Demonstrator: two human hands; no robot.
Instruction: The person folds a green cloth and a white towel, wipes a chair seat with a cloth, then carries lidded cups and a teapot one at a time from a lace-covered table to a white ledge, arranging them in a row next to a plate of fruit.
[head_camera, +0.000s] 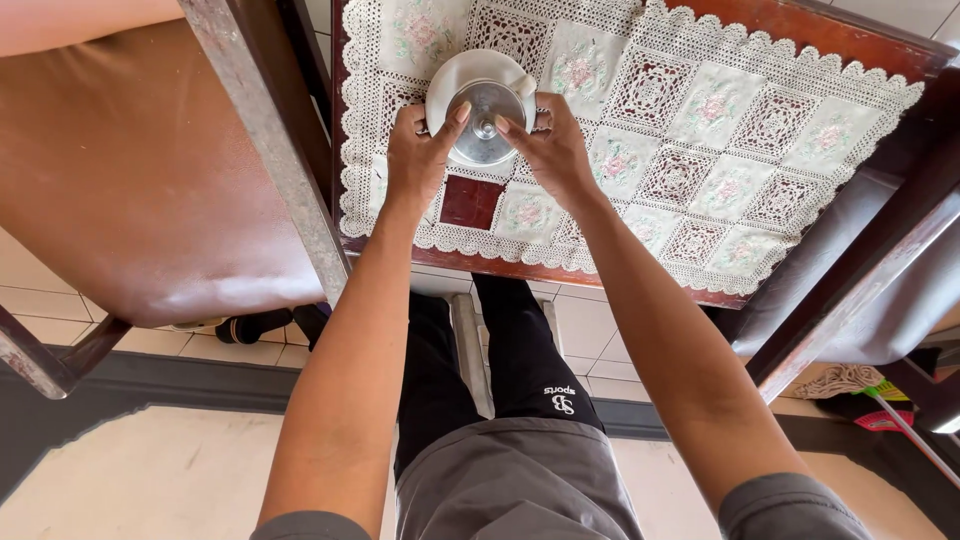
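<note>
Head view, looking straight down. My left hand (418, 150) and right hand (548, 150) grasp a small metal pot (484, 122) from opposite sides, fingers curled around its flanks and both index fingers laid up over its lid (486, 112), their tips close to the central knob (484, 128). Neither hand is released or clenched empty; each is closed on the pot.

Step in hand, as I judge it: steadying or seating the pot on the white saucer (452, 78) beneath it, with the lid pressed down. Whether the pot rests fully on the saucer or is held just above it, I cannot tell from this angle. The next move would call for an even two-sided grip and a level hold, so that the lid keeps its seat and the saucer does not slide on the cloth.

The pot: round, polished, silvery, with a domed lid that mirrors the light and a small knob at its centre; a short white piece shows at its upper right edge, and I cannot tell what it belongs to. It sits near the table's (800, 30) near edge, on a cream lace cloth (700, 130) with pink embroidered flowers. A brown chair seat (130, 170) stands just beside the table, to my left.
</note>
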